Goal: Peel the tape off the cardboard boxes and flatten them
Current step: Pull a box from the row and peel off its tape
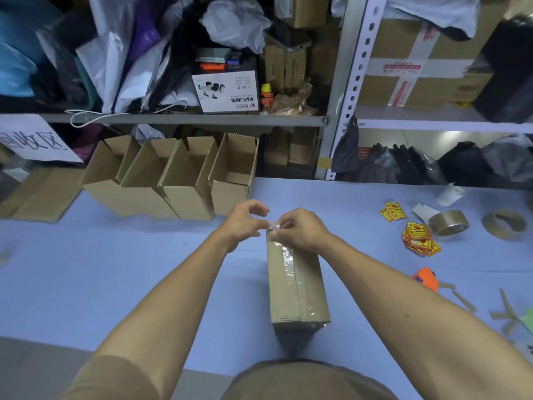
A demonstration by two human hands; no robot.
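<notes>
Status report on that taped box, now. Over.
Left hand and right hand both pinching the lifted clear tape end. Sealed brown cardboard box flat on blue table, tape mostly still on. Nothing in the way.

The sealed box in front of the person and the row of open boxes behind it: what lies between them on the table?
In the head view, only both hands, left and right, pinching the tape end at the sealed box; otherwise bare blue table up to the open boxes.
</notes>
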